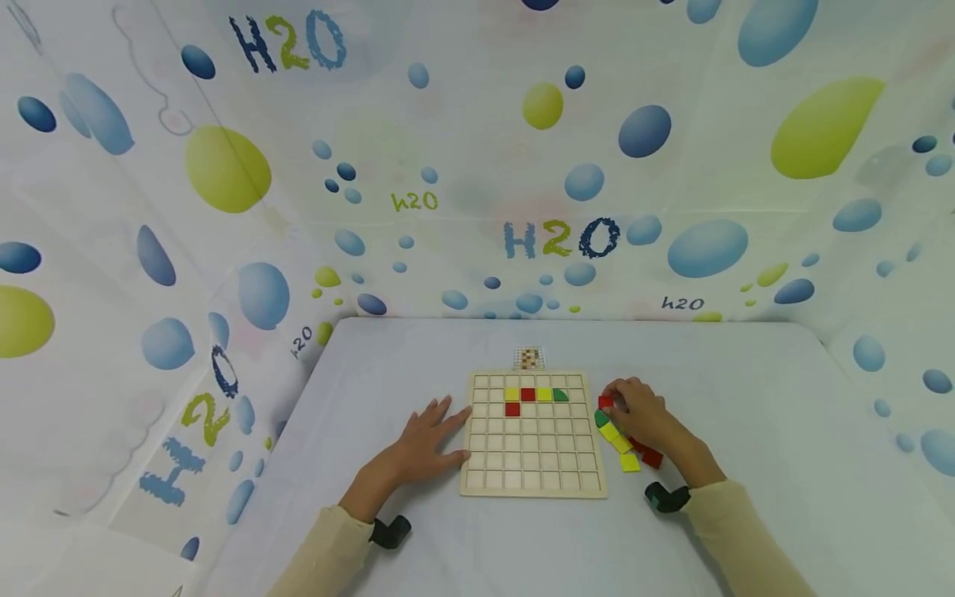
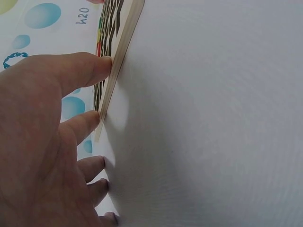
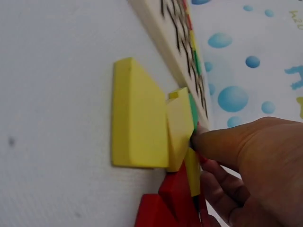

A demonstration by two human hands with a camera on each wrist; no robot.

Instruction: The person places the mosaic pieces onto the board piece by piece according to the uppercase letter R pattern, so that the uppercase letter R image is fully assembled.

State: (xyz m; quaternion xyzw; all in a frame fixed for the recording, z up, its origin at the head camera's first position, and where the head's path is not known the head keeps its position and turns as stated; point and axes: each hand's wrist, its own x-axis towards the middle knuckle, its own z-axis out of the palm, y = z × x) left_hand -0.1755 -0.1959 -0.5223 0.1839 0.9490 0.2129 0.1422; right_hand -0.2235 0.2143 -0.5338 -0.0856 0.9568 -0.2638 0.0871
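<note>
Fingers (image 2: 90,71) of the left hand (image 1: 425,444) lie straight and flat, tips against the left edge of the board (image 1: 531,477), lower centre of the head view on the white tabletop (image 1: 746,398). Right hand (image 1: 645,414), just right of the board, pinches a red tile (image 1: 605,401) above a loose pile of tiles (image 1: 622,448). Five tiles (image 1: 535,395) fill cells near the board's top.

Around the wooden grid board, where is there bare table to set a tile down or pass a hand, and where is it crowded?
Bare table lies right of the right hand, behind the small pattern card, and in front of the grid board between the two sleeves. Crowded: the board's right edge, where loose tiles cluster under the right hand, and its left edge, where the left hand rests.
</note>
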